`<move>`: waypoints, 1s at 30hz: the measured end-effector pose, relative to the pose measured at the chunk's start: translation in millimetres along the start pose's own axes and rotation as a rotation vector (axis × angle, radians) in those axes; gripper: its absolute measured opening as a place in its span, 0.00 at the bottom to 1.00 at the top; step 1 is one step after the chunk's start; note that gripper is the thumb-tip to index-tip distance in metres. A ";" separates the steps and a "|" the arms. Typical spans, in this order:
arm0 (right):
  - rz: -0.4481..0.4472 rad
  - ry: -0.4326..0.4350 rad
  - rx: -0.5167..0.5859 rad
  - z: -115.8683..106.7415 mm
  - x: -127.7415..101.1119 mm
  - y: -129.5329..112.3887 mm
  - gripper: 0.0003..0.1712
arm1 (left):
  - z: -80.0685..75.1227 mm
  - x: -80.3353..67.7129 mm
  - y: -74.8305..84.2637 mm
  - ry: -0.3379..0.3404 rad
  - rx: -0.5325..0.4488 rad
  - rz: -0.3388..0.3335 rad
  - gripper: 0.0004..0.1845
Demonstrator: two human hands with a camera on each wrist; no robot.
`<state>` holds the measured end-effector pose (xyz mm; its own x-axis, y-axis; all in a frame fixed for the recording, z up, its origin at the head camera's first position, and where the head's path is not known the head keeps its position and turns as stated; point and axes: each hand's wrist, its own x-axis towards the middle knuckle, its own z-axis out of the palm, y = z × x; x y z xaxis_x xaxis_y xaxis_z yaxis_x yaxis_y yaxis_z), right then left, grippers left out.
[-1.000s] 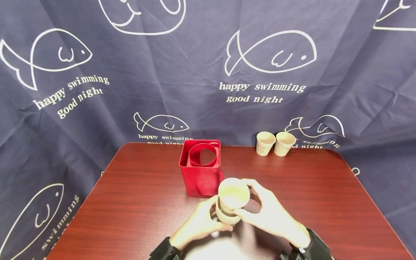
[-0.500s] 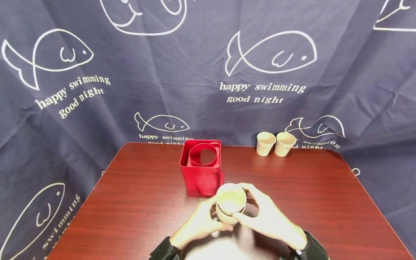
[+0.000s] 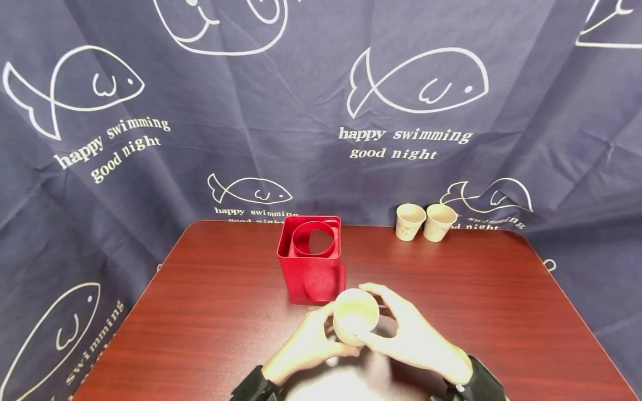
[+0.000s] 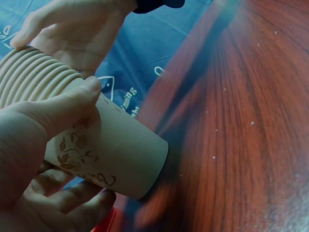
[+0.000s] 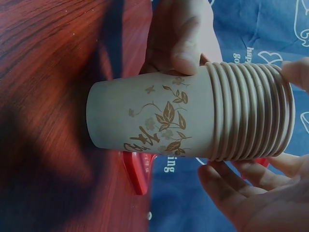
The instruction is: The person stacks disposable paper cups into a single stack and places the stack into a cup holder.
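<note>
A stack of several beige paper cups [image 3: 355, 316] with a brown leaf print stands upright above the table's near middle. My left hand [image 3: 310, 344] grips the stack's body from the left, thumb across the print [image 4: 58, 113]. My right hand [image 3: 412, 334] curls around the ribbed rims at the top from the right, fingers on both sides [image 5: 227, 186]. In the right wrist view the stack [image 5: 159, 116] shows its nested rims, with the left hand [image 5: 178, 38] behind it. In the left wrist view the stack's bottom [image 4: 120, 154] hangs just above the wood.
A red square container [image 3: 311, 262] with a round inner ring stands just behind the hands. Two single paper cups [image 3: 409, 220] [image 3: 439, 221] sit at the back right edge of the dark red table [image 3: 210, 312]. A navy fish-print curtain [image 3: 321, 111] hangs behind.
The top cup, raised above the stack a second ago, has sunk down into it. My right hand lowered with it; the left hand stayed in place.
</note>
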<state>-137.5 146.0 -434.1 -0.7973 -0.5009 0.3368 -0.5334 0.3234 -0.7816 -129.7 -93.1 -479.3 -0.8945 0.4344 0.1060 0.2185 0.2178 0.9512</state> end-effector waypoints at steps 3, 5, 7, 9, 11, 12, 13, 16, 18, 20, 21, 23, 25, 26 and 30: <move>-0.017 0.003 0.002 0.2 0.5 0.5 0.43 | 0.3 0.0 0.2 0.006 0.004 0.001 0.43; -0.022 0.005 0.002 0.4 0.8 0.9 0.43 | 0.4 -0.1 0.4 0.007 0.005 -0.001 0.43; -0.023 0.005 0.004 0.6 1.0 1.2 0.42 | 0.3 -0.2 0.8 0.006 0.003 -0.004 0.43; -0.024 0.002 -0.001 0.6 1.2 1.6 0.42 | 0.1 -0.2 1.2 0.005 0.000 -0.006 0.43; -0.010 -0.008 0.002 0.0 1.3 0.8 0.42 | 0.0 0.1 1.0 0.002 -0.002 -0.002 0.43; -0.005 -0.013 0.004 -0.8 1.4 0.5 0.42 | 0.0 0.1 0.6 0.001 -0.001 0.003 0.43; -0.007 -0.017 0.003 -1.9 1.5 0.3 0.42 | 0.2 0.1 0.0 0.002 0.004 0.012 0.43; -0.013 -0.021 -0.001 -7.9 3.3 0.2 0.45 | 0.7 0.1 -2.0 0.007 0.016 0.032 0.42; -0.041 -0.004 -0.023 -14.1 5.4 1.3 0.47 | 1.1 -0.1 -3.1 0.007 0.010 0.036 0.41; -0.069 0.025 -0.055 -21.4 8.2 2.3 0.49 | 1.4 -0.1 -3.6 0.006 -0.004 0.028 0.41; -0.087 0.047 -0.072 -25.5 9.9 2.6 0.50 | 1.5 -0.1 -3.8 0.004 -0.015 0.021 0.41; -0.105 0.090 -0.104 -34.2 13.0 2.3 0.50 | 1.8 0.0 -3.7 0.000 -0.031 0.011 0.40; -0.112 0.138 -0.142 -43.2 16.7 1.9 0.51 | 2.0 0.2 -3.1 -0.002 -0.035 0.004 0.40; -0.100 0.164 -0.168 -47.6 18.2 1.4 0.52 | 2.0 0.2 -2.8 -0.003 -0.035 -0.001 0.41; -0.022 0.253 -0.289 -64.2 25.6 0.6 0.56 | 1.6 -0.1 -1.0 -0.004 -0.034 -0.017 0.41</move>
<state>-176.4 184.9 -392.3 -0.8098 -0.3083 0.4991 -0.5803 0.5453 -0.6048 -129.3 -92.0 -480.7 -0.8963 0.4346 0.0885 0.1898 0.1955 0.9622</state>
